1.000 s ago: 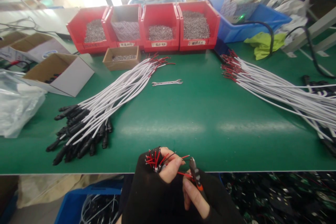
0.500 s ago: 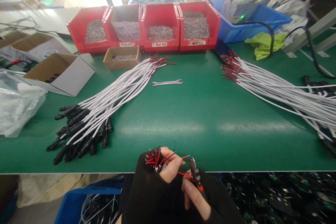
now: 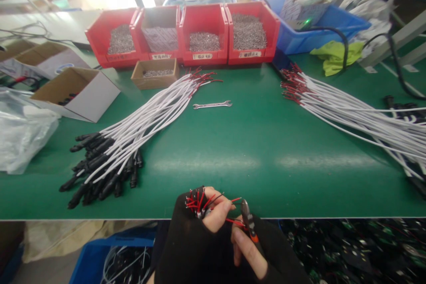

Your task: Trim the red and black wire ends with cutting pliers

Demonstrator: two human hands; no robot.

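Observation:
My left hand (image 3: 216, 213) is closed around a bunch of thin red and black wires (image 3: 197, 199), their stripped ends fanning out over the black sleeve. Between its thumb and finger a wire pokes out to the right. My right hand (image 3: 248, 248) grips cutting pliers (image 3: 248, 217) with orange and black handles, jaws upward beside that wire end. A further red wire runs across to the right fingers; whether they pinch it I cannot tell. Both hands are low, at the front edge of the green table (image 3: 233, 151).
Bundles of white cables lie left (image 3: 149, 115) and right (image 3: 353, 111). A wrench (image 3: 212, 104) rests mid-table. Red bins (image 3: 204, 55) of metal parts line the back, with a small cardboard box (image 3: 155, 80) before them. A blue crate (image 3: 89, 262) sits below the table's edge.

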